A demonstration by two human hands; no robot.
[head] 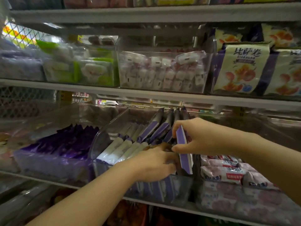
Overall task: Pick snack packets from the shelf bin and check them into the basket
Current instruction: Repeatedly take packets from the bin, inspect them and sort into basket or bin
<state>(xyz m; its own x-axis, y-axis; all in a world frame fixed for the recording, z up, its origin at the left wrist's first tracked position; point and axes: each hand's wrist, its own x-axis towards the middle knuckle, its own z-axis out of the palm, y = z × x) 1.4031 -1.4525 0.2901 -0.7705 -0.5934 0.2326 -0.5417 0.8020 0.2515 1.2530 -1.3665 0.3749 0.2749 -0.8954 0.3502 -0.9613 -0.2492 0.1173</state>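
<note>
A clear shelf bin (104,141) on the middle shelf holds several purple-and-white snack packets (153,129) standing in rows. My right hand (200,136) pinches one purple packet (184,150) by its upper part, lifted upright at the bin's right end. My left hand (154,163) reaches into the bin's front with fingers curled among the packets beside the lifted one; what its fingertips hold is hidden. No basket is in view.
A bin of dark purple packets (65,144) stands to the left, pink-and-white packets (228,173) to the right. The shelf above carries clear bins of white sweets (162,70), green packs (81,66) and large snack bags (241,67). Shelf rails (146,93) run above and below.
</note>
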